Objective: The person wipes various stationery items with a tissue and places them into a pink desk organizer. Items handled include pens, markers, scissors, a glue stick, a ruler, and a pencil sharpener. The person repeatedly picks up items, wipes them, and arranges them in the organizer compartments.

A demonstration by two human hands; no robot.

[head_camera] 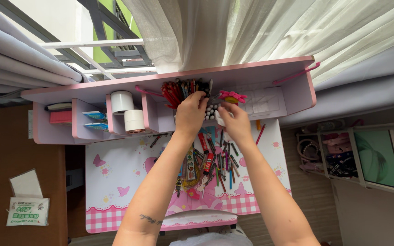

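My left hand reaches up to the shelf of a pink and lilac children's desk, fingers closed around pens in a bunch of red and dark pens standing in a compartment. My right hand is just to the right, gripping a small white holder of pens. A pink and yellow flower-shaped thing sits just above my right hand. Below my hands a loose pile of coloured pens, crayons and markers lies on the desktop.
Two white tape rolls stand in a shelf slot to the left, beside small books. A tissue pack lies on a brown surface at left. Sheer curtains hang behind. A rack of accessories stands at right.
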